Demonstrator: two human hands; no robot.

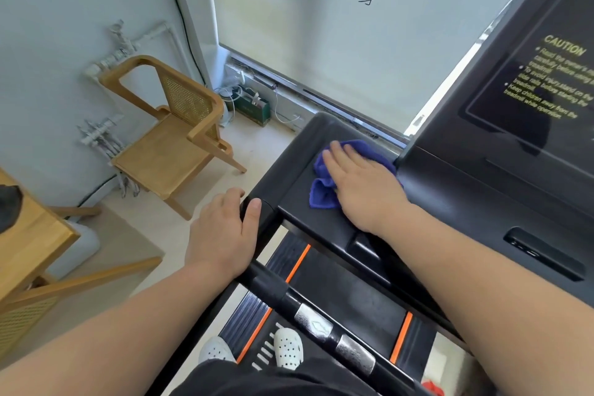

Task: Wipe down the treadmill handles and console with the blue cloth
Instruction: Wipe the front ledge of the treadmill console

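There are two hands, a left hand (225,231) and a right hand (363,183), one blue cloth (321,194), one treadmill (482,196) and one handlebar (270,287) with two metal plates (313,323) (355,354). Near, two white shoes (217,350) (288,347) show; to the left are one wooden chair (170,145), one wooden table (32,235) and one green bag (254,108).

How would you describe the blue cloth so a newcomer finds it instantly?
Start at the black treadmill console on the right. On its flat left tray lies the blue cloth, under the right hand. It is the only blue, crumpled thing there.
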